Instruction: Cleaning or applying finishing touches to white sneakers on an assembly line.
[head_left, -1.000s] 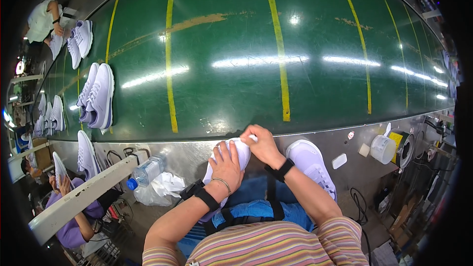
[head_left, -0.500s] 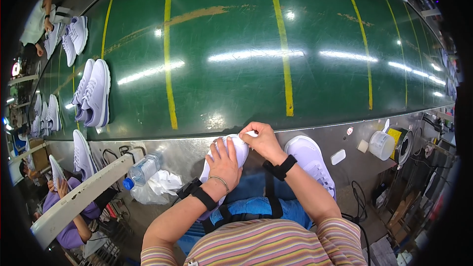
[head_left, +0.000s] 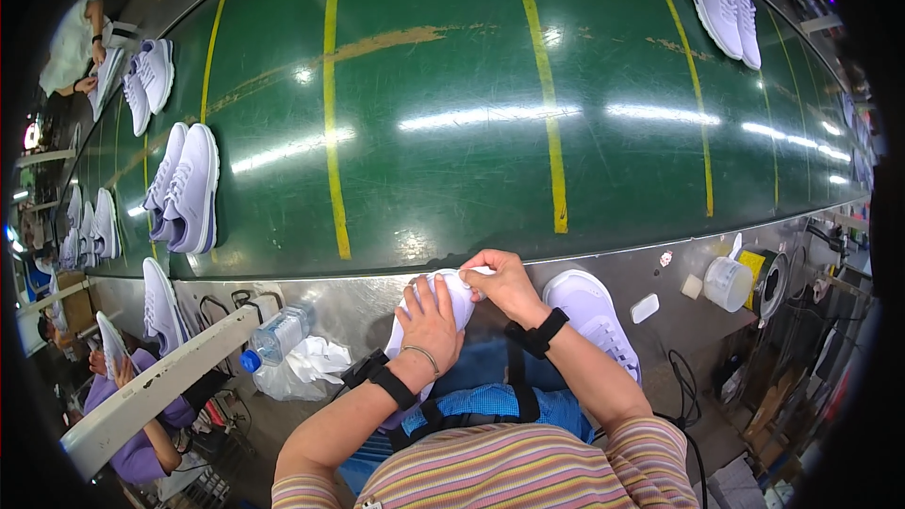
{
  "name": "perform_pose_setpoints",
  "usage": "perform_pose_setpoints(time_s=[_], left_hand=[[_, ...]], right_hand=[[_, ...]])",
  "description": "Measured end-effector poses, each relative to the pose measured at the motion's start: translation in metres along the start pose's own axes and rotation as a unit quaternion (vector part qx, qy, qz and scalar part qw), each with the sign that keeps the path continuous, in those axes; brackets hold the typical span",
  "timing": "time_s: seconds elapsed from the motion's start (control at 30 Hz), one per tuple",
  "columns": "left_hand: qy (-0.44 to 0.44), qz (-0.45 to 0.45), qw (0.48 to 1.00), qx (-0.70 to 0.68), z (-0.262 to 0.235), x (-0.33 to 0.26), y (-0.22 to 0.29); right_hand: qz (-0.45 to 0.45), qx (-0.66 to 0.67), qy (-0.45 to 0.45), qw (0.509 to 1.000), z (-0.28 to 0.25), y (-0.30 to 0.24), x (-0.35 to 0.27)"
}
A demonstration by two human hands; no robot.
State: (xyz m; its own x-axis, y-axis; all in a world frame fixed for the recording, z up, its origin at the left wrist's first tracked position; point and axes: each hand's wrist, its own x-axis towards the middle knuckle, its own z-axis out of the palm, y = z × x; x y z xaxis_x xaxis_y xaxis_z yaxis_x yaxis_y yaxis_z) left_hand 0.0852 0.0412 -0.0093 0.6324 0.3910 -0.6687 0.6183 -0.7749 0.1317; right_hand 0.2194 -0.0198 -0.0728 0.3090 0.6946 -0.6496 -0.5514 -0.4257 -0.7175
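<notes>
A pale lilac sneaker (head_left: 459, 294) is tilted toe-up in front of me at the bench edge. My left hand (head_left: 430, 325) holds it, fingers spread over its upper near the toe. My right hand (head_left: 502, 285) is closed in a pinch at the right side of the toe. Between thumb and fingertips is a small white piece (head_left: 482, 271), maybe a cloth or a rubber, pressed against the shoe. Its kind is partly hidden. The matching sneaker (head_left: 591, 320) rests on the bench to the right of my right forearm.
A green conveyor belt (head_left: 443, 179) with yellow lines carries pairs of lilac sneakers (head_left: 191, 190), another pair (head_left: 724, 14) at far right. A bottle (head_left: 280, 335), crumpled tissue (head_left: 319, 358), white block (head_left: 645, 308) and white tub (head_left: 728, 283) line the bench. Co-workers sit leftward, near a metal bar (head_left: 165, 386).
At the far right, a pair of sneakers has come down onto the belt, with another person's fingers behind it. My hands keep the same hold, with the right fingertips slightly shifted. The view has tilted slightly.
</notes>
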Motion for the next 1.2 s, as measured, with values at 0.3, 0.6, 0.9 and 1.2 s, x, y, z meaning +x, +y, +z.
perform_pose_setpoints(time_s=[0.3,0.6,0.9,1.2], left_hand=[[0.036,-0.001,0.999,-0.032,0.01,0.004,0.0],[0.028,-0.008,0.999,-0.023,0.021,0.011,0.008],[0.077,0.046,0.969,0.231,0.022,0.016,0.006],[0.107,0.066,0.965,0.231,0.025,0.02,0.0]], right_hand=[[-0.033,0.032,0.089,0.995,0.001,-0.014,-0.036],[-0.264,0.081,0.338,0.9,-0.135,-0.063,-0.215],[-0.235,-0.32,0.615,0.681,-0.356,-0.017,-0.242],[-0.082,-0.533,0.493,0.683,-0.408,-0.001,-0.194]])
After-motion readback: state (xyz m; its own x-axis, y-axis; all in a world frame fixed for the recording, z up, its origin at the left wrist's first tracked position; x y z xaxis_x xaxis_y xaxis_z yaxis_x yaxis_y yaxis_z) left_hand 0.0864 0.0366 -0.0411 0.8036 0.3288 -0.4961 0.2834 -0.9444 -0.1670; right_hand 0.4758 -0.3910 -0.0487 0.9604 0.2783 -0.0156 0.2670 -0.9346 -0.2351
